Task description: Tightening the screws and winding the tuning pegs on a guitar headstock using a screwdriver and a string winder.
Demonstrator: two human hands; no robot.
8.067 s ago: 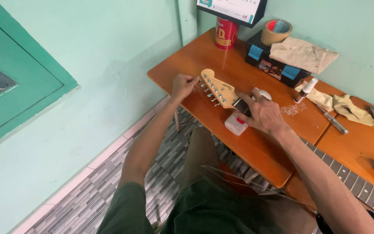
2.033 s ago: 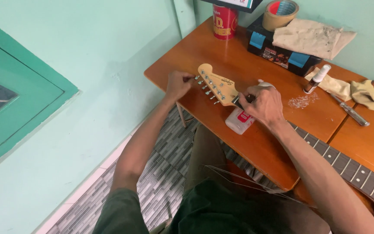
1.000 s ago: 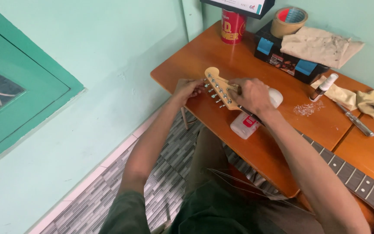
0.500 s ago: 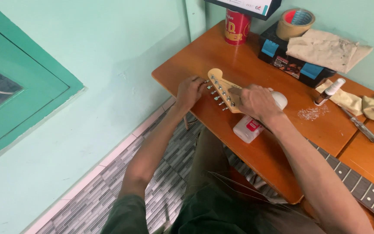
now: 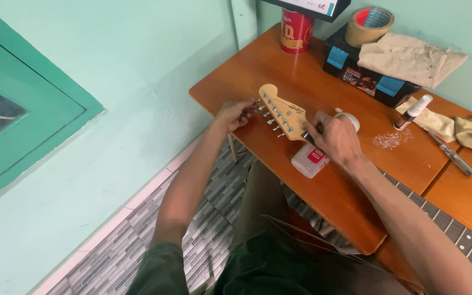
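A pale wooden guitar headstock (image 5: 283, 112) with a row of tuning pegs lies over the orange table (image 5: 279, 71). My left hand (image 5: 237, 113) pinches a tuning peg on the headstock's near edge. My right hand (image 5: 334, 139) rests on the neck where it meets the headstock, fingers curled at the strings. Under my right forearm the dark fretboard (image 5: 454, 232) runs off to the lower right. A small white box with a red label (image 5: 311, 160) lies just below my right hand.
At the back stand a red can (image 5: 296, 30), a tape roll (image 5: 369, 24) on a black box (image 5: 364, 74) and a beige cloth (image 5: 411, 57). A small spray bottle (image 5: 413, 112), white shavings (image 5: 391, 139), rags (image 5: 465, 131) and a metal tool (image 5: 454, 157) lie right. Loose strings (image 5: 301, 235) hang over my lap.
The view has shifted slightly. My right hand slid back along the neck from the headstock, uncovering it. My left hand stays at the tuning pegs.
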